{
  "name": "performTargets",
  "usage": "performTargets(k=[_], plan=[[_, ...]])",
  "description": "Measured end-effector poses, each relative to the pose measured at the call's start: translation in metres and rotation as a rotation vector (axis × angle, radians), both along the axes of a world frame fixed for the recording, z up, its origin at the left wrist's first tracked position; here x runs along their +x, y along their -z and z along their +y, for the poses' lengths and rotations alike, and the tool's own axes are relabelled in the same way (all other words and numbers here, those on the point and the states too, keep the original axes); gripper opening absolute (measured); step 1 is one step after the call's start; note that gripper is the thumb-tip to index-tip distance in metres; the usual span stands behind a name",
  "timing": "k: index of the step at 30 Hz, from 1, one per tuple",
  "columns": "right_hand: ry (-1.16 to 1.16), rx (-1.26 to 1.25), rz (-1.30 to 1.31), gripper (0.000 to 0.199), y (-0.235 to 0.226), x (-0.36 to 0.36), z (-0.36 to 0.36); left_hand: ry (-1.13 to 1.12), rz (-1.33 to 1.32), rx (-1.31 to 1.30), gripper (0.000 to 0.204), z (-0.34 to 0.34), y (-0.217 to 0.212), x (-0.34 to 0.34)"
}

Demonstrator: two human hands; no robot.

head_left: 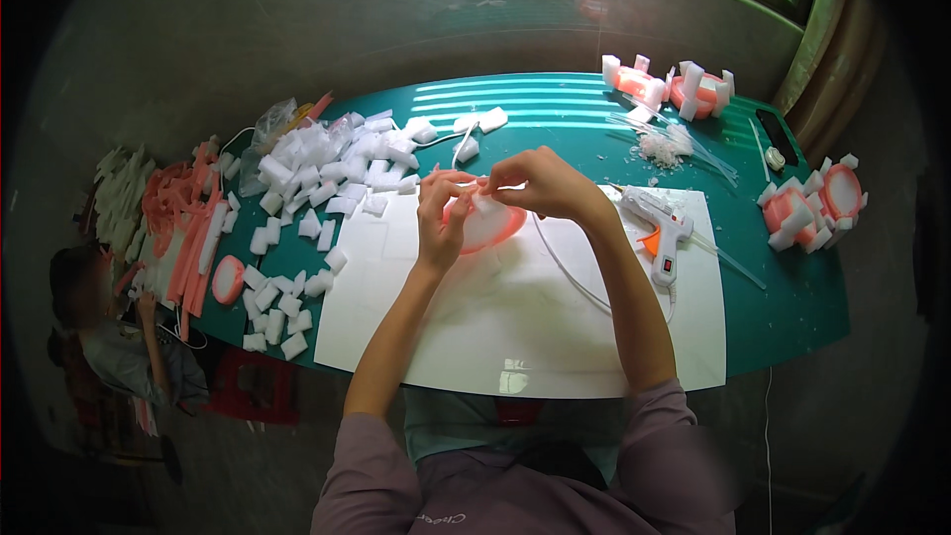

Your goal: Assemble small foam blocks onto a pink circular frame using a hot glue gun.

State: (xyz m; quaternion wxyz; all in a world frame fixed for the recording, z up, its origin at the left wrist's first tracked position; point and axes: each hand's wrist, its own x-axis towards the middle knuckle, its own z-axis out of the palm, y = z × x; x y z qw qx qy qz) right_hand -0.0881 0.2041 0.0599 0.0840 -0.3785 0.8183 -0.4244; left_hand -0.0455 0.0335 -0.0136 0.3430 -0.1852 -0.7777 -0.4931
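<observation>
On the white board (466, 347) in front of me lies an oval foam piece (487, 228) with a white middle and a pink rim. My left hand (443, 206) curls round its left side, fingers closed on the rim. At the far edge, my right hand (543, 183) is pinched against the same rim, its fingertips meeting those of the left. Whatever small part may be between the fingertips is hidden. Right of my right forearm, a white glue gun (662, 230) with an orange trigger rests on the board, its cord curving behind that arm.
White foam blocks (322, 163) are heaped on the green table at left, beside pink foam strips (188, 228) and another pink-rimmed oval (228, 279). Assembled foam pieces (699, 91) and clear glue sticks (708, 154) lie at right. Another person (134, 337) sits at far left.
</observation>
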Motion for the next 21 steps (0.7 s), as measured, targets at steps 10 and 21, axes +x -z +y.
performTargets(k=[10, 21], plan=[[0.015, 0.042, -0.036, 0.015, -0.017, 0.011, -0.004, -0.036, 0.033, -0.032, 0.013, -0.004, 0.006, -0.001], [-0.031, -0.107, 0.240, 0.017, -0.019, 0.009, -0.004, -0.032, 0.074, 0.048, 0.015, -0.011, 0.002, 0.003]])
